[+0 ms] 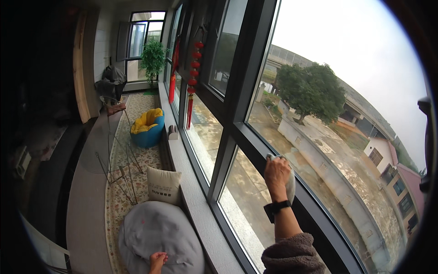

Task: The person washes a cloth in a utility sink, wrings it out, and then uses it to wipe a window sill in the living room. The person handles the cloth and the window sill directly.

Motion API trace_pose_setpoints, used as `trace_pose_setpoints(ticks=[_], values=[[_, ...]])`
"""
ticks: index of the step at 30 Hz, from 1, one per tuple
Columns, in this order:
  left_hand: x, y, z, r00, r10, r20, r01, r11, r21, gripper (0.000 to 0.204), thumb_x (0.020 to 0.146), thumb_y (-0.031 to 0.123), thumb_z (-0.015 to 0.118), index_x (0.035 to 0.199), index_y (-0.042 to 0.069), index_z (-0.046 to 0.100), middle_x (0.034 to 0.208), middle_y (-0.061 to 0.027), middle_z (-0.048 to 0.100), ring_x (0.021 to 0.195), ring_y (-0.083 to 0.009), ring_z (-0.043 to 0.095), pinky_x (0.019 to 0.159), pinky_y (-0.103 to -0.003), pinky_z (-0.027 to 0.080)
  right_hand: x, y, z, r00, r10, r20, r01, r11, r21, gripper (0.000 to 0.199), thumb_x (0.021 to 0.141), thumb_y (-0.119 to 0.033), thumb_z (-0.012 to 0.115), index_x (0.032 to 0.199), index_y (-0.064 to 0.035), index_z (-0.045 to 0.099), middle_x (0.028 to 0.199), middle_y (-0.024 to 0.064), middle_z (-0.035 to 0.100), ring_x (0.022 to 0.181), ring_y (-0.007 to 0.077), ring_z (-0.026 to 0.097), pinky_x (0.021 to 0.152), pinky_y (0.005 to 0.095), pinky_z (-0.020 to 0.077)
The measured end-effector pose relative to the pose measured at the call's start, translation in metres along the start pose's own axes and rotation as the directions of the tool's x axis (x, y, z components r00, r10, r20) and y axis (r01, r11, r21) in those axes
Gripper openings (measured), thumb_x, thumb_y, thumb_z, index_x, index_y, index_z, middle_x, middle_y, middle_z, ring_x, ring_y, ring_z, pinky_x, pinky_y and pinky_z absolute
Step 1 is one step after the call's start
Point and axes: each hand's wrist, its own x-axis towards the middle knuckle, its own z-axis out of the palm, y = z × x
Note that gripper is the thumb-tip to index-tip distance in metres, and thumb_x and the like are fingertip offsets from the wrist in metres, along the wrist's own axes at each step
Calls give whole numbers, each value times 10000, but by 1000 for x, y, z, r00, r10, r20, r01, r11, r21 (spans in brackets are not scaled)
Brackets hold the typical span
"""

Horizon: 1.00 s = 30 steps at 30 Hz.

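Note:
My right hand [277,176] is closed round a grey cloth [290,185] and presses it against the dark window frame [260,144], at the lower edge of the large pane. Part of the cloth bulges out beside the palm, and a bit of it shows above the fingers. A dark band circles that wrist, below which comes a brown fleecy sleeve. Low in the view, my left hand [158,261] hangs over the grey beanbag [159,230]. Its fingers are curled in, with nothing visible in them.
A beige cushion [164,185] leans by the white sill [196,205]. Farther off are a blue and yellow beanbag [148,129], a glass table [93,146] with thin metal legs, and a green plant [153,59]. Red hanging ornaments [192,73] dangle by the windows.

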Motion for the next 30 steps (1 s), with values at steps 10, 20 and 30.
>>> trace_pose_setpoints(ticks=[10,20,30], values=[[18,-27,-23,954,-197,-225,201,980,-6,169,899,98,573,1024,7,643,830,-70,670,691,-132,629,602,-257,494,106,-119,103,982,-84,170,60,988,142,608,754,-498,732,999,53,653,1006,166,635,1006,287,594,832,352,493],[-45,-43,-45,963,-164,-215,140,983,-121,168,926,138,586,1037,24,639,814,-52,642,698,-127,602,626,-271,484,142,-149,141,968,-230,96,196,941,276,212,779,-144,645,955,-27,643,1006,124,635,999,279,583,836,358,470],[-77,2,-10,992,-85,-88,86,996,11,172,909,92,586,1046,12,650,889,-67,693,730,-116,644,611,-219,493,46,-83,47,937,-348,16,341,925,170,205,792,-82,596,991,-61,639,1023,103,639,1015,301,577,829,436,450]])
